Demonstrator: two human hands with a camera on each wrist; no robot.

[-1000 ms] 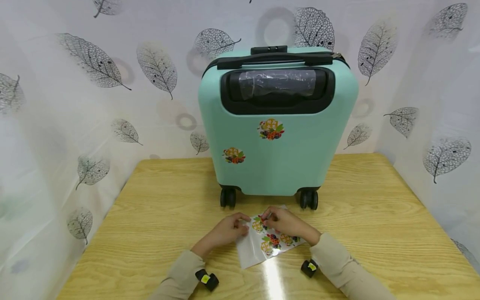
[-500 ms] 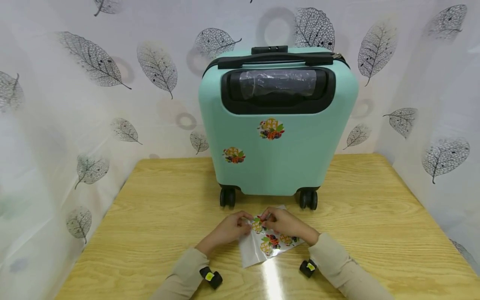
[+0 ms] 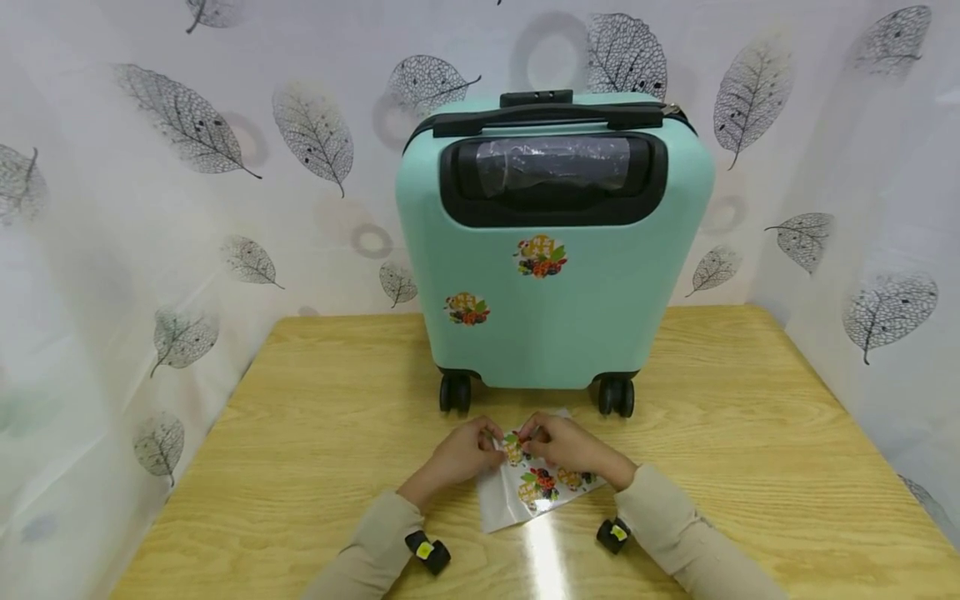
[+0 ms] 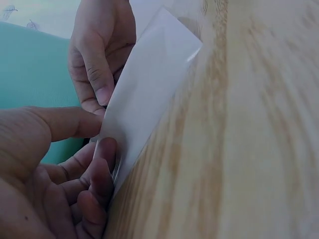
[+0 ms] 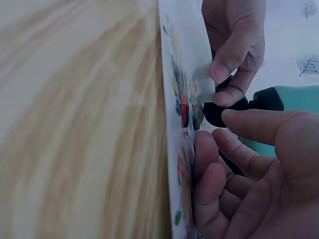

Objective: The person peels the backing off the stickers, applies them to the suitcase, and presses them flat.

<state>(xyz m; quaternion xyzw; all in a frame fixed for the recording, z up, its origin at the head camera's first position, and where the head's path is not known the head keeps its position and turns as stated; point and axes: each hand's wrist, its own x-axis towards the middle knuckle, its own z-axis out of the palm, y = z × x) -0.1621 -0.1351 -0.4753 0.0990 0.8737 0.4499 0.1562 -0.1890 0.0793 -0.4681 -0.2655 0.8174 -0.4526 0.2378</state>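
Observation:
A white sheet of fruit-printed stickers [image 3: 497, 504] is tilted up from the wooden table in front of the suitcase. My left hand [image 3: 459, 454] grips its left edge between thumb and fingers; the plain back of the sheet [image 4: 144, 74] shows in the left wrist view. Opposite, my right hand [image 3: 572, 443] has thumb and fingertips pinched at the upper sticker [image 3: 514, 452], whose edge is partly hidden by the fingers. In the right wrist view the right hand [image 5: 249, 169] sits close against the printed face. More stickers [image 3: 538, 487] lie lower on the sheet.
A mint-green suitcase [image 3: 592, 308] stands upright on its black wheels [image 3: 617, 397] behind the hands. Two fruit stickers [image 3: 540, 256] are on its front. The wooden table [image 3: 337, 392] reaches to a leaf-patterned cloth [image 3: 315, 250] at the back and sides.
My left hand has shifted slightly to the right and up along the sheet's edge, and its fingers have drawn in closer. The right hand has stayed nearly in place at the upper sticker.

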